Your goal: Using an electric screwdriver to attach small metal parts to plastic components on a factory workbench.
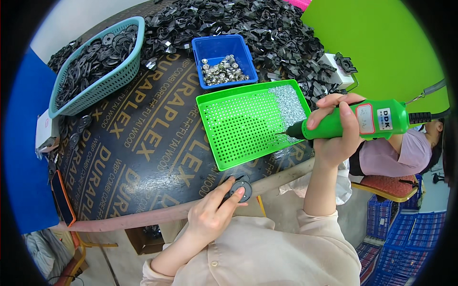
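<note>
My left hand (213, 208) is closed on a small round black part (242, 189) at the table's front edge, with thumb and fingers pressed against it. My right hand (338, 131) grips a green electric screwdriver (377, 119), held level with its black tip pointing left. That tip hovers over the right side of a shallow green perforated tray (229, 148), close to a pile of small silver screws (291, 102). Behind the tray stands a blue bin (202, 51) with several round metal pieces (224, 70) in it.
A teal basket (102, 82) full of black discs (98, 59) stands at the left. Black plastic parts (238, 24) are heaped along the back. An orange-edged phone-like object (63, 198) leans at the left edge. Another person (393, 157) sits at the right, beyond a green panel (381, 43).
</note>
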Motion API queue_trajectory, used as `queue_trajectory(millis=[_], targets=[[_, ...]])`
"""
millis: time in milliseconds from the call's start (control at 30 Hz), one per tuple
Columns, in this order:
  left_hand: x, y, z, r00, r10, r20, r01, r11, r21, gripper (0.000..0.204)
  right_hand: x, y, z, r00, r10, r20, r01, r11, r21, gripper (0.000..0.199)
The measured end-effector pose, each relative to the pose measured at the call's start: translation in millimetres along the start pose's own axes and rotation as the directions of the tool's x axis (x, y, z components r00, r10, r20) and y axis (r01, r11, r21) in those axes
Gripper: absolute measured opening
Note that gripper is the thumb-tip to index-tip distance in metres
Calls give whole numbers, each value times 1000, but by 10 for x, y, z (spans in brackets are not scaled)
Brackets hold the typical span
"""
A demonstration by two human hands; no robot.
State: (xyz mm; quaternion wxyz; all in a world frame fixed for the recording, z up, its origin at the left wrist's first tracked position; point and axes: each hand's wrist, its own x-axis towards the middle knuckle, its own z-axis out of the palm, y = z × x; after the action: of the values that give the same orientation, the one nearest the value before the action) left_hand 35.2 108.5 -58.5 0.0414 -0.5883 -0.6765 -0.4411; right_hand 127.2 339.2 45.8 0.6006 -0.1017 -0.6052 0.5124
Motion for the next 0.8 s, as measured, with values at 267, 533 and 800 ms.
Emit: queue_trajectory(millis=[267, 533, 800], targets=[[-4, -1, 1, 1000, 3, -4, -3, 1000, 2, 33, -22, -2, -5, 999, 23, 28, -23, 1000, -7, 15], [-23, -27, 27, 1000, 25, -18, -24, 998, 63, 32, -43, -253, 27, 998, -43, 34, 39, 992, 117, 21], [-15, -8, 36, 997, 72, -21, -69, 992, 110, 26, -567, -681, 215, 872, 0, 489, -181, 929, 322, 31]])
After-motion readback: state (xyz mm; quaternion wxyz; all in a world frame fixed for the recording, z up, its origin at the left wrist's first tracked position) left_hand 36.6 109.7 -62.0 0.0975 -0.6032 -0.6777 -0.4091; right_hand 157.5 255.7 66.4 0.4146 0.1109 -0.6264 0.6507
